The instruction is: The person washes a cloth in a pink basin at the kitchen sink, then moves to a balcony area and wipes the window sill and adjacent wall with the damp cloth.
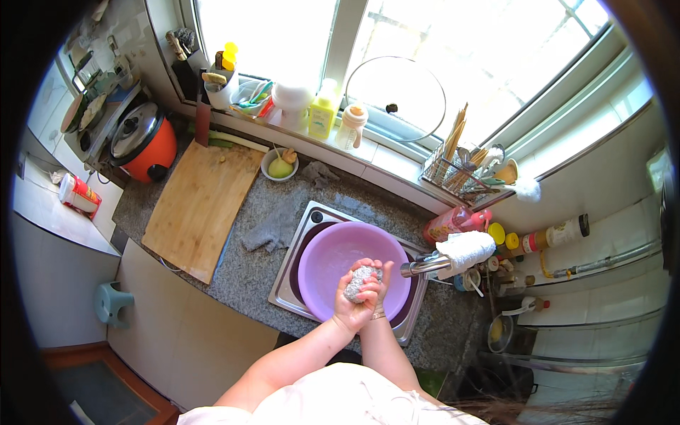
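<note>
A balled-up light grey cloth [359,283] is squeezed between my two hands above the purple plastic basin [332,249]. My left hand [350,311] wraps its fingers around the ball from the near left. Pressed against the other side is my right hand [386,287], partly hidden behind the cloth and the left fingers; a bracelet circles its wrist. The basin sits in the stainless steel sink [289,297]. Just right of my hands, the faucet spout [425,266] points over the basin's edge.
A white cloth [465,249] drapes over the faucet. Left of the sink lie a grey rag [273,226] and a wooden cutting board [204,207]. A white bowl [280,164] holds a green fruit or vegetable. Beyond stand a red rice cooker [151,143], bottles and a utensil rack [451,170].
</note>
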{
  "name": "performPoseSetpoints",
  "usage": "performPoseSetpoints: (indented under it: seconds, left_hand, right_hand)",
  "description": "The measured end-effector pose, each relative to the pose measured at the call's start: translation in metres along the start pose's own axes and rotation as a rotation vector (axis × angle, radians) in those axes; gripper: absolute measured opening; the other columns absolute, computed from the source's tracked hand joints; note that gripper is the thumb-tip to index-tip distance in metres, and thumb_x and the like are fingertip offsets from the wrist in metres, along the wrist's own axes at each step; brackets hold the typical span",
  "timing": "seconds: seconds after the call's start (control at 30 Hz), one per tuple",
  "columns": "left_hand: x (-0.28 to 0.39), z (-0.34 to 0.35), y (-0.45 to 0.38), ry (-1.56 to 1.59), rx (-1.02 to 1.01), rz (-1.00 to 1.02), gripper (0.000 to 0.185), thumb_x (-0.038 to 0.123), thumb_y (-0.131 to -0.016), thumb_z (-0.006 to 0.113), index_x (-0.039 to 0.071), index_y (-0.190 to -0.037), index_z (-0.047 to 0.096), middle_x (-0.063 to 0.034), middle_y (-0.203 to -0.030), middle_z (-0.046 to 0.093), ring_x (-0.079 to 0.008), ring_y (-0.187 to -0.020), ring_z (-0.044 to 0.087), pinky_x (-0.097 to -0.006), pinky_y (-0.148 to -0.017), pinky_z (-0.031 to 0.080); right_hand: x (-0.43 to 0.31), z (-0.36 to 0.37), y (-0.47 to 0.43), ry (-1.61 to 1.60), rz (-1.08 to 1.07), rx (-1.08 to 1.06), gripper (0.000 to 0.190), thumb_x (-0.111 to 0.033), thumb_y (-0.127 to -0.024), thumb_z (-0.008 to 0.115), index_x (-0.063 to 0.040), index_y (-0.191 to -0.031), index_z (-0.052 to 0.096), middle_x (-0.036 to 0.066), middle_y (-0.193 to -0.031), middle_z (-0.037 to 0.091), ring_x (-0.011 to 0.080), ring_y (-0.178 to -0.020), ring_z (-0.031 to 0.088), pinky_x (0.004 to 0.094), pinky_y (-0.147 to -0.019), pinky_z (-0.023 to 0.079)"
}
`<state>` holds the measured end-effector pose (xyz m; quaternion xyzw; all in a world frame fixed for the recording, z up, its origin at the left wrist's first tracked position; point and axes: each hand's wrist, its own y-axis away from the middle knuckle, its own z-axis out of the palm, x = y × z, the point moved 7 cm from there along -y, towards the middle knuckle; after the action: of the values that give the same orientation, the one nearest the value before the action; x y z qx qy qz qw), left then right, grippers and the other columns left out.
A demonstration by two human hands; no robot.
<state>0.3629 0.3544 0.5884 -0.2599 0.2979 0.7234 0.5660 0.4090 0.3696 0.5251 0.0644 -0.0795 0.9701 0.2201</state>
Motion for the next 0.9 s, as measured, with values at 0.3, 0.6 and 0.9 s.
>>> performPoseSetpoints:
  seconds: [0.3, 0.6, 0.9]
  left_hand:
    - [0.031, -0.044, 0.023, -0.375, 0.393, -0.475, 0.027, 0.021, -0.096, 0.063, 0.002, -0.108, 0.05, -0.0034, -0.082, 0.049, -0.0076, -0.06, 0.044, -0.0171, -0.043, 0.036]
    - [0.07, -0.079, 0.001, -1.223, 0.792, -0.373, 0.013, 0.019, -0.093, 0.06, 0.01, -0.094, 0.051, -0.0002, -0.072, 0.047, -0.0073, -0.05, 0.039, -0.0204, -0.037, 0.024]
    - [0.098, -0.122, -0.026, -1.73, 0.894, -0.024, 0.016, 0.026, -0.097, 0.047, 0.012, -0.09, 0.046, -0.0046, -0.066, 0.047, -0.0129, -0.042, 0.037, -0.0304, -0.036, 0.021]
  right_hand:
    - [-0.027, -0.026, 0.005, 0.56, 0.394, 0.859, 0.05, -0.047, -0.101, 0.054, -0.016, -0.064, 0.04, 0.001, -0.06, 0.043, 0.0155, -0.056, 0.046, 0.0295, -0.056, 0.046]
    - [-0.053, -0.051, -0.012, 1.606, 0.649, 0.912, 0.045, -0.038, -0.101, 0.054, -0.006, -0.07, 0.055, 0.006, -0.061, 0.054, 0.0195, -0.054, 0.051, 0.0353, -0.056, 0.047]
    - [-0.054, -0.068, -0.032, 2.681, 0.798, 0.572, 0.049, -0.038, -0.101, 0.049, 0.004, -0.093, 0.072, 0.026, -0.088, 0.071, 0.0411, -0.089, 0.07, 0.0491, -0.083, 0.054]
